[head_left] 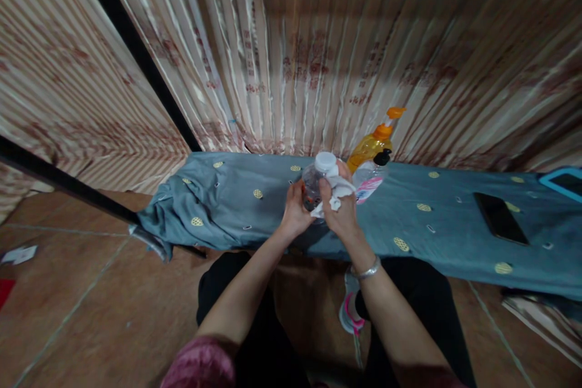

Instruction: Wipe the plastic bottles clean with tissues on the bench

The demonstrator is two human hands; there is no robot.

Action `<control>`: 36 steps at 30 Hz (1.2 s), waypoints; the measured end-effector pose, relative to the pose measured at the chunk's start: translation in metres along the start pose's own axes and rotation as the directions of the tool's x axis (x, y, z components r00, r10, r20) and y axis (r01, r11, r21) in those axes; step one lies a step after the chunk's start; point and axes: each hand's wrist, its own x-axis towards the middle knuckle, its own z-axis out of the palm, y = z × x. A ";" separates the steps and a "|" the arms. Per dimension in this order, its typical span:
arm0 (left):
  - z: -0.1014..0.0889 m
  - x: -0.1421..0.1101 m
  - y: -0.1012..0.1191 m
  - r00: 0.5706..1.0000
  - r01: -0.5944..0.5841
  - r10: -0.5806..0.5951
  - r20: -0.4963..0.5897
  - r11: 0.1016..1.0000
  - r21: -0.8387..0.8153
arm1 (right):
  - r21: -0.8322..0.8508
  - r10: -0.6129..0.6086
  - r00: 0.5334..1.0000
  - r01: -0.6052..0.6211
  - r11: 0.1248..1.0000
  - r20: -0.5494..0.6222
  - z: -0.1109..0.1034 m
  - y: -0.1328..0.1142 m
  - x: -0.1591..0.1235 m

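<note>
A clear bottle with a white cap [326,162] is between my two hands above the cloth-covered bench. My left hand [296,209] grips the bottle's lower left side. My right hand [341,209] is closed on a crumpled white tissue [337,189], pressed against the bottle's right side just below the cap. Much of the bottle's body is hidden by my fingers and the tissue. Just to the right stand a clear bottle with a black cap and pink label [369,179] and, behind it, a yellow pump bottle with an orange top [369,150].
The bench carries a grey-blue cloth [227,194] with yellow prints. A black phone [500,218] lies on its right part, near a blue-framed device [564,183]. Behind hangs a striped curtain [309,60]. A dark pole [136,48] slants at left. My legs are below the bench's front edge.
</note>
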 end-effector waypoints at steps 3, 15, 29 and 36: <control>0.001 0.000 -0.001 1.000 -0.003 0.003 0.005 1.000 -0.010 | -0.080 -0.098 0.995 0.095 0.992 -0.035 0.002 -0.001 0.007; 0.002 -0.002 -0.006 0.978 0.195 -0.159 0.132 0.922 -0.334 | 0.187 0.256 0.965 -0.242 0.952 -0.051 0.008 0.024 -0.018; -0.010 0.002 0.008 0.988 0.143 -0.135 0.071 0.982 -0.127 | 0.147 0.515 0.855 -0.518 0.843 0.064 0.012 0.034 -0.043; -0.002 -0.002 0.008 0.990 0.139 -0.129 0.055 0.953 -0.269 | 0.057 0.095 0.995 -0.093 0.994 -0.032 -0.002 -0.006 -0.002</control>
